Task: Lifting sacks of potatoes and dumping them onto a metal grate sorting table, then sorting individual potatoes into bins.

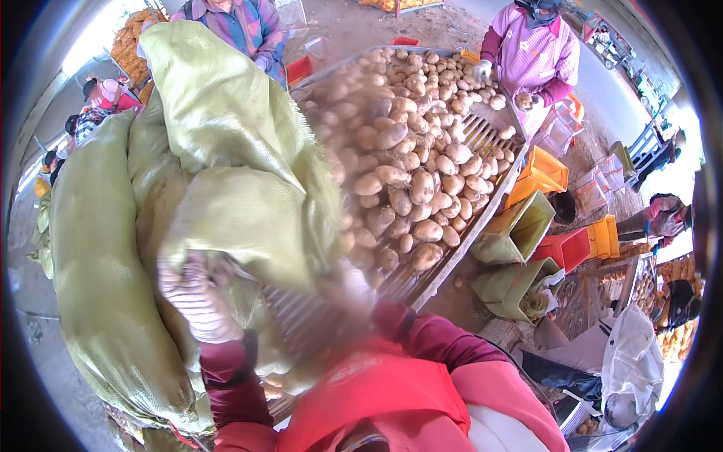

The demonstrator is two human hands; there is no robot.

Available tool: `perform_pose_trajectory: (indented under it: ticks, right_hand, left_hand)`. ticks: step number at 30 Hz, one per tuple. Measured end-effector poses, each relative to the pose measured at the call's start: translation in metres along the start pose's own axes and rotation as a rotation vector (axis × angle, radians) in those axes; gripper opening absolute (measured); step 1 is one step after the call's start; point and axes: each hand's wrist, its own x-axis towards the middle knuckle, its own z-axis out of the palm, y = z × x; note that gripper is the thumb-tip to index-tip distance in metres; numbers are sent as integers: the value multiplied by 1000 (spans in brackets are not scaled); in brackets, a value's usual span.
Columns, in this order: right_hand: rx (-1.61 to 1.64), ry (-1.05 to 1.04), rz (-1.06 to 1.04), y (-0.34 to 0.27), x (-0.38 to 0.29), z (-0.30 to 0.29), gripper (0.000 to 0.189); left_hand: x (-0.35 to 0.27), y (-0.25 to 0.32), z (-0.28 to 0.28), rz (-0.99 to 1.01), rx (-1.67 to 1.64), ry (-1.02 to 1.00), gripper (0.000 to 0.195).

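Note:
A pale green woven sack [243, 214] lies crumpled across the left end of a slatted sorting table [452, 265]. My left hand [197, 299], in a striped glove, grips the near edge of this sack. My right hand [353, 291], gloved and blurred by motion, is at the sack's right lower edge; whether its fingers hold the cloth cannot be told. Beyond the sack, many potatoes [421, 186] are spread over the table, those nearest the sack hazy.
Full green sacks [93, 254] stand on the left. A person in a checked shirt [262, 28] is across the table; another in pink [534, 51] handles potatoes at the far right. Orange crates [536, 175], a red crate [562, 248] and open green bags [511, 229] line the right side.

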Motion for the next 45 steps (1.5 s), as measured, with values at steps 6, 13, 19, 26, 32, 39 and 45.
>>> perform_pose_trajectory:
  ticks: [6, 13, 19, 26, 32, 39, 45]
  right_hand:
    - [464, -164, 359, -21, -15, 10, 53]
    - [715, -344, 386, 25, -1, 28, 42]
    - [566, -413, 30, 42, -22, 16, 38]
    - [776, -384, 379, 2, -15, -2, 72]
    - [386, -477, 35, -35, -15, -1, 57]
    - [-562, -518, -576, -28, -31, -42, 24]
    - [-548, -723, -553, 50, -51, -69, 18]
  left_hand:
    - [17, 78, 21, 429, -207, 382, 29]
    - [30, 98, 21, 500, -149, 182, 30]
    - [45, 88, 14, 509, -154, 156, 32]
    - [14, 56, -18, 283, 373, -273, 28]
    - [-67, 2, 13, 364, 1119, -1379, 25]
    - [-45, -27, 0, -140, 489, -715, 59]
    - [-34, -151, 49, -189, 670, -622, 105]
